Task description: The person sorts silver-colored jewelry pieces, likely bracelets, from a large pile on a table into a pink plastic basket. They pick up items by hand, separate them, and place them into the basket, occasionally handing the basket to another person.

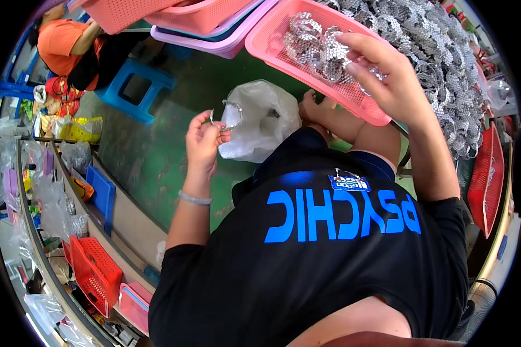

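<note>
My left hand (202,141) is closed, pinching a thin silver bracelet (233,117) between thumb and fingers. Just beyond it stands an open, translucent white plastic bag (249,147) on the green floor. Over a pink plastic basket (353,111) at the upper right, my right hand (388,78) has its thumb and index finger apart. Those fingertips are at the silver bracelets (309,46) piled in the basket. Whether they touch one firmly is unclear.
A large heap of silver bracelets (440,75) lies to the right of the basket. Stacked pink and purple baskets (231,43) stand at the top. A person in orange (63,43) is at the upper left by a blue stool (133,87). Red baskets (98,272) line the left shelf.
</note>
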Tool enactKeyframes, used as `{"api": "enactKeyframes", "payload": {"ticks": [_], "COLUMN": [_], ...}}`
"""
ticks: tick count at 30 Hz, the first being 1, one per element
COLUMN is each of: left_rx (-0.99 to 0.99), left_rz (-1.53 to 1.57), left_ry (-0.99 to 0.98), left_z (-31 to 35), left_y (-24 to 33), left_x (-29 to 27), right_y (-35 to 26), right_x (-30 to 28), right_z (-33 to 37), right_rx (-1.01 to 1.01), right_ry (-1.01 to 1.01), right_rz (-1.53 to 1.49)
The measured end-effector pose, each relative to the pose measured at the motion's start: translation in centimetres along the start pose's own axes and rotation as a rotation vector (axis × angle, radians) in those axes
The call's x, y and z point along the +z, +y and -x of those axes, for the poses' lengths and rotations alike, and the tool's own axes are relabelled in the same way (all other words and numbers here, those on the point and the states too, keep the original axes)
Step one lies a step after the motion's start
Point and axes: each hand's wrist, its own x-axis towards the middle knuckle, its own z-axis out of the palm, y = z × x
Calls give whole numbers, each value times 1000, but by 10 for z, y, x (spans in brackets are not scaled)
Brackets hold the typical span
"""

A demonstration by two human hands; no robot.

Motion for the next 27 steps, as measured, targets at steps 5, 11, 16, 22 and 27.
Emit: {"api": "enactKeyframes", "payload": {"ticks": [5,11,16,22,27], "left_rx": [-313,-566,-573,-492,-449], "left_rz": [-35,-240,-402,-392,-543], "left_ry": [76,-58,-266,-349,-381], "left_z": [-51,-101,-114,-93,-87], "left_y": [-90,-150,-165,-120,-107], "left_x": [-13,17,31,37,29], "right_y": [26,46,73,67,77], "right_x": [-19,-30,-24,-42,-38], "right_z": [9,10,20,31,35], "right_rx": [153,362,101,183,126], "right_ry": [-17,-80,-62,-213,-73], "right_rz": [58,224,368,391,459]}}
